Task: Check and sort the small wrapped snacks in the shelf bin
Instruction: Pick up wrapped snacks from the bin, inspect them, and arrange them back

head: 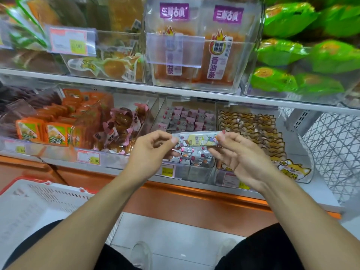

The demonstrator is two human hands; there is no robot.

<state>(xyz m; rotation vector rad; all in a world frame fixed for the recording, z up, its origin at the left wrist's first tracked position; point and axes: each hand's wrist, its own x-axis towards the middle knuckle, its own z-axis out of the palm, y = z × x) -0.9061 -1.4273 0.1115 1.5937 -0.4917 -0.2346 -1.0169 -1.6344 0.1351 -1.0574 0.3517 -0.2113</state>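
A long wrapped snack bar (196, 139), pale with yellow and cartoon print, is held level between both hands in front of the lower shelf. My left hand (150, 151) pinches its left end with thumb and fingers. My right hand (239, 152) pinches its right end. Right behind and below the bar is the clear shelf bin (194, 172) filled with several small pink and grey wrapped snacks (190, 117) in rows.
Neighbouring clear bins hold brown-and-pink wrapped sweets (120, 129), orange packets (52, 131) and striped cat-print snacks (253, 125). Above are bins of orange snack bags (196, 61) and green bags (311, 51). A white basket (35, 203) sits lower left. A wire rack (335, 149) stands right.
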